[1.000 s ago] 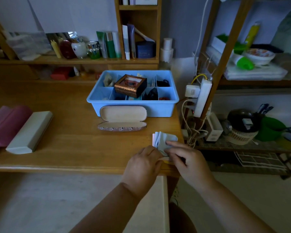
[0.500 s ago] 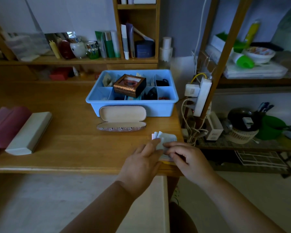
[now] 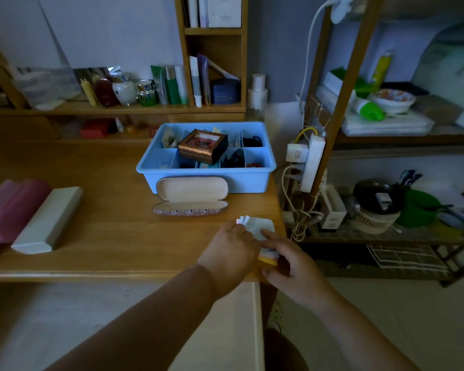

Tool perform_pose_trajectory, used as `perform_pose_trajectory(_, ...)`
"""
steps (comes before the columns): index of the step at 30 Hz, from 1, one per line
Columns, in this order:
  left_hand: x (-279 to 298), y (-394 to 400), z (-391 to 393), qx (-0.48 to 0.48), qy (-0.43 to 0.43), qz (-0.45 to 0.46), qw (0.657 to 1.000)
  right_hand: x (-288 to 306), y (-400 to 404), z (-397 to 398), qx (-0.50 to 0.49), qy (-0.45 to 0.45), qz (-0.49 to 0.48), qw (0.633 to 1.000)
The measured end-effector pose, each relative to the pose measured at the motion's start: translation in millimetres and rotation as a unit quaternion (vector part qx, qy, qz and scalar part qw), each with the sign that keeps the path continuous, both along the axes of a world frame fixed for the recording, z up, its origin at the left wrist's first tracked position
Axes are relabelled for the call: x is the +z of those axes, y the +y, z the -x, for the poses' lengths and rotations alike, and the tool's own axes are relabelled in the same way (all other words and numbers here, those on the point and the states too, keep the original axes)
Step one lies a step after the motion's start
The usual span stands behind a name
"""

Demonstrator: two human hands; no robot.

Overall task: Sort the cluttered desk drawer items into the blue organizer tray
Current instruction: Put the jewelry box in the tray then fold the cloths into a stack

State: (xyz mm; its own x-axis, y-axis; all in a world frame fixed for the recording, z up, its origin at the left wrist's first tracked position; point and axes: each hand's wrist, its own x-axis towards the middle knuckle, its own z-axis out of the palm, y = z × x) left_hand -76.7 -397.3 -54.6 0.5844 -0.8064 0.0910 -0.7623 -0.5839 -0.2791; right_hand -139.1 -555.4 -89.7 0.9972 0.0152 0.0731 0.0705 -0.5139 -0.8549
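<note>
Resting at the near right corner of a wooden bench (image 3: 105, 236), both hands touch a small fanned stack of pale cards (image 3: 257, 224): the left hand (image 3: 229, 254) lies on it with relaxed fingers, the right hand (image 3: 289, 261) curls around its near edge. Farther back sits the blue organizer tray (image 3: 206, 180), an open glasses case (image 3: 192, 196) just before it.

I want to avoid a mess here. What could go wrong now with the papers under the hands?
1. The stack of papers lies at the corner of the desk; some could slide off the edge.
2. The left hand and right hand cover only part of the fanned stack, so loose sheets may scatter when lifted.
</note>
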Motion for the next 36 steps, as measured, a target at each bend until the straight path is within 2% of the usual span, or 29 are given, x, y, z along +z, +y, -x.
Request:
perform_pose_trajectory(2, 2.5, 1.5, -3.2, 0.063, 0.051, 0.108, 0.991, 5.5, 2.4, 10.1, -0.112, 0.010, -0.056, 0.992)
perform_pose_trajectory(4, 6.1, 8.4, -1.0, 0.101, 0.081, 0.182, 0.975, 10.6, 2.8, 20.5, -0.238, 0.068, -0.156, 0.956)
perform_pose_trajectory(5, 7.5, 12.3, 2.4, 0.103, 0.086, 0.190, 0.973, 11.5, 3.3, 22.7, -0.250, 0.134, -0.220, 0.933)
perform_pose_trajectory(7, 9.6, 19.1, 14.6, 0.099, 0.092, 0.195, 0.971, 11.8, 9.9, 28.8, -0.187, 0.278, -0.350, 0.875)
perform_pose_trajectory(8, 9.5, 21.3, 22.4, 0.087, 0.091, 0.193, 0.973, 14.2, 16.2, 31.2, -0.154, 0.319, -0.415, 0.838)
perform_pose_trajectory(11, 6.7, 28.2, 51.3, 0.014, 0.078, 0.198, 0.977, 19.6, 36.2, 30.0, -0.147, 0.333, -0.546, 0.755)
perform_pose_trajectory(12, 4.0, 31.2, 60.7, -0.005, 0.055, 0.180, 0.982, 19.4, 42.2, 29.0, -0.162, 0.328, -0.557, 0.746)
perform_pose_trajectory(14, -1.4, 41.5, 78.1, -0.028, 0.013, 0.169, 0.985, 20.4, 54.0, 28.8, -0.185, 0.327, -0.533, 0.758)
perform_pose_trajectory(15, -4.2, 48.2, 85.9, -0.030, 0.004, 0.190, 0.981, 21.5, 59.0, 29.3, -0.186, 0.329, -0.516, 0.768)
perform_pose_trajectory(17, -5.4, 60.2, 98.7, 0.028, 0.065, 0.290, 0.954, 23.3, 66.9, 30.4, -0.176, 0.330, -0.512, 0.773)
perform_pose_trajectory(18, -4.5, 64.3, 102.4, 0.095, 0.109, 0.369, 0.918, 26.4, 70.6, 31.2, -0.167, 0.326, -0.520, 0.772)
perform_pose_trajectory(19, -0.8, 65.7, 104.2, 0.185, 0.160, 0.445, 0.861, 29.9, 75.0, 31.6, -0.156, 0.321, -0.529, 0.770)
perform_pose_trajectory(20, 3.6, 65.3, 103.4, 0.274, 0.247, 0.507, 0.779, 34.1, 80.9, 32.0, -0.139, 0.315, -0.536, 0.771)
perform_pose_trajectory(21, 9.3, 64.1, 101.3, 0.335, 0.352, 0.557, 0.673, 37.1, 87.4, 32.0, -0.117, 0.310, -0.540, 0.774)
perform_pose_trajectory(22, 12.7, 63.6, 98.6, 0.352, 0.443, 0.602, 0.564, 40.7, 94.4, 32.9, -0.092, 0.306, -0.538, 0.780)
perform_pose_trajectory(23, 14.5, 65.1, 96.3, 0.347, 0.486, 0.639, 0.485, 43.4, 101.0, 33.7, -0.068, 0.300, -0.530, 0.790)
perform_pose_trajectory(24, 17.1, 67.9, 94.8, 0.346, 0.481, 0.664, 0.456, 45.9, 106.9, 35.1, -0.051, 0.291, -0.519, 0.802)
perform_pose_trajectory(27, 16.2, 78.7, 95.0, 0.340, 0.397, 0.702, 0.484, 45.9, 120.3, 40.6, -0.052, 0.254, -0.446, 0.857)
perform_pose_trajectory(29, 12.9, 85.1, 97.5, 0.321, 0.374, 0.708, 0.506, 44.4, 127.5, 45.3, -0.058, 0.243, -0.402, 0.881)
perform_pose_trajectory(34, 5.2, 96.1, 104.2, 0.323, 0.365, 0.685, 0.542, 47.9, 133.4, 47.8, -0.067, 0.214, -0.416, 0.882)
perform_pose_trajectory(36, 7.0, 97.8, 105.8, 0.319, 0.290, 0.674, 0.600, 46.6, 136.3, 46.4, -0.079, 0.214, -0.376, 0.898)
